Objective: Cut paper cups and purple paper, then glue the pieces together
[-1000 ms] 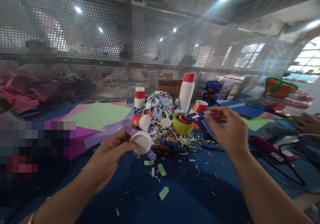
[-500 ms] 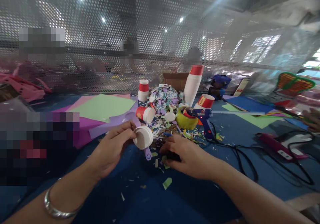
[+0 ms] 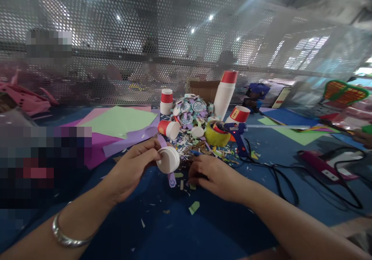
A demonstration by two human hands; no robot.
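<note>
My left hand (image 3: 136, 165) pinches the rim of a short white paper cup piece (image 3: 168, 160), tilted so its round face points toward me. A purple paper strip (image 3: 172, 180) with a small smiley drawn on its end runs behind and below it. To the right, my right hand (image 3: 213, 174) rests low over the paper scraps (image 3: 186, 147), its fingers curled inward. A slim blue pen-like thing (image 3: 195, 152) shows just above its knuckles; whether the fingers hold it is hidden. A red and white paper cup (image 3: 168, 130) lies on its side just beyond.
Finished-looking paper pieces (image 3: 192, 111) are heaped behind the scraps, beside a tall cup stack (image 3: 225, 97). A yellow tape roll (image 3: 216, 136) and a blue glue gun (image 3: 240, 136) stand right of centre, with black cable (image 3: 279, 178) trailing. Coloured sheets (image 3: 122, 122) lie left.
The white cup piece has turned slightly in my left hand, and its face shows more squarely. My right hand has shifted only a little. The whole view has tipped slightly.
</note>
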